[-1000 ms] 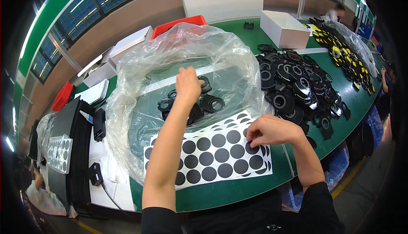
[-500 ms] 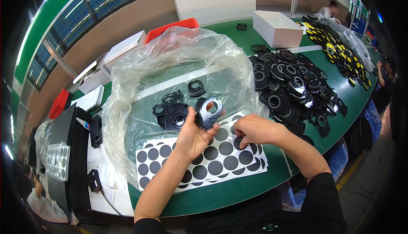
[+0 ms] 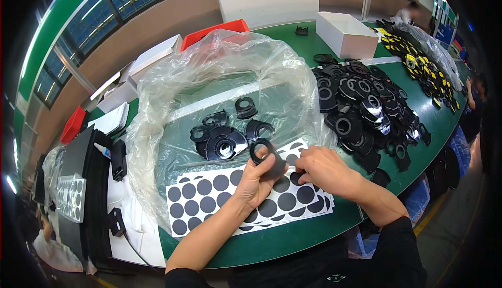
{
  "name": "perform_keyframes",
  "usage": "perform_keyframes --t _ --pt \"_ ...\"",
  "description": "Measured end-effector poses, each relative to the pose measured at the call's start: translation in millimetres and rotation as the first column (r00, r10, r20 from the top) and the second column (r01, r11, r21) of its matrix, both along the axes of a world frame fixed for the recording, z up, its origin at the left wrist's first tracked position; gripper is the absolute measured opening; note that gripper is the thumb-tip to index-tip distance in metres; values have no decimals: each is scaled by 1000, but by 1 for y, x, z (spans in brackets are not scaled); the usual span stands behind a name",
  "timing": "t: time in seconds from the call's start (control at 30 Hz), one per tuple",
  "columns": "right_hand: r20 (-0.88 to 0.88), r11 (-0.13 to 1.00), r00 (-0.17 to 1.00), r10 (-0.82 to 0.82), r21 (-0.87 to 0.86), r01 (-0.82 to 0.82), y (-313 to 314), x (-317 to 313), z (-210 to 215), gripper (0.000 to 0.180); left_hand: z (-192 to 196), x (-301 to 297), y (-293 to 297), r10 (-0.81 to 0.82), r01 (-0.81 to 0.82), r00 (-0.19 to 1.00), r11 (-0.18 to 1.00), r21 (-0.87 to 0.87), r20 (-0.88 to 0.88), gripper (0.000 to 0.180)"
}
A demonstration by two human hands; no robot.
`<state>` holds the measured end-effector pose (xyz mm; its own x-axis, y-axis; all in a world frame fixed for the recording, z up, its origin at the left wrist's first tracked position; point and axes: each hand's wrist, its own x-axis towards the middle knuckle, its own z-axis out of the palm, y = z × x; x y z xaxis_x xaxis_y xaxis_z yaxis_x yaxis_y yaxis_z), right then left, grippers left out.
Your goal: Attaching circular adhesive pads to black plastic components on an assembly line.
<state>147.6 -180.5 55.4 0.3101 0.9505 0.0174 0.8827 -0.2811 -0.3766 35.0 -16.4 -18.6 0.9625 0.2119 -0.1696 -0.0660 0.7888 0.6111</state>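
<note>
My left hand (image 3: 254,186) grips a black plastic cover with a round ring opening (image 3: 272,166), tilted above the sticker sheets. My right hand (image 3: 327,166) is closed in a pinch at the right part of the sheets, its fingertips at a round dark sticker (image 3: 298,178). White sheets of round dark grey stickers (image 3: 192,207) lie stacked and slightly fanned under both hands. Beyond them, on clear plastic, rest a glossy black cover with a round centre (image 3: 226,145), another ringed cover (image 3: 259,129) and a small black cover (image 3: 244,107).
A large heap of black ringed covers (image 3: 361,105) lies to the right, with black-and-yellow parts (image 3: 423,71) farther off. Crumpled clear plastic (image 3: 151,110) rings the work spot. White box (image 3: 348,39) and red bin (image 3: 214,32) stand behind. Black stacked sheets (image 3: 86,199) sit left.
My left hand has moved right and turned the held cover, which now shows a dark side instead of its shiny one. My right hand has shifted slightly right, still pinching at the sheets.
</note>
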Motion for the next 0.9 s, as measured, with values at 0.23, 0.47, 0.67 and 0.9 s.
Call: perform_keyframes --t 0.23,0.47,0.67,0.9 --pt "56 961 962 269 54 -271 -16 -3 26 18 19 9 -6 35 -12 995 970 -243 92 54" --pt "-808 823 322 494 554 125 -8 20 35 10 7 2 1 -130 139 985 987 -78 115 71" --pt "-879 814 449 160 374 443 26 13 -27 13 15 5 -12 -154 154 988 988 5 21 67" --pt "-928 854 358 97 263 448 33 7 -34 13 13 4 -10 -145 145 989 989 31 9 65"
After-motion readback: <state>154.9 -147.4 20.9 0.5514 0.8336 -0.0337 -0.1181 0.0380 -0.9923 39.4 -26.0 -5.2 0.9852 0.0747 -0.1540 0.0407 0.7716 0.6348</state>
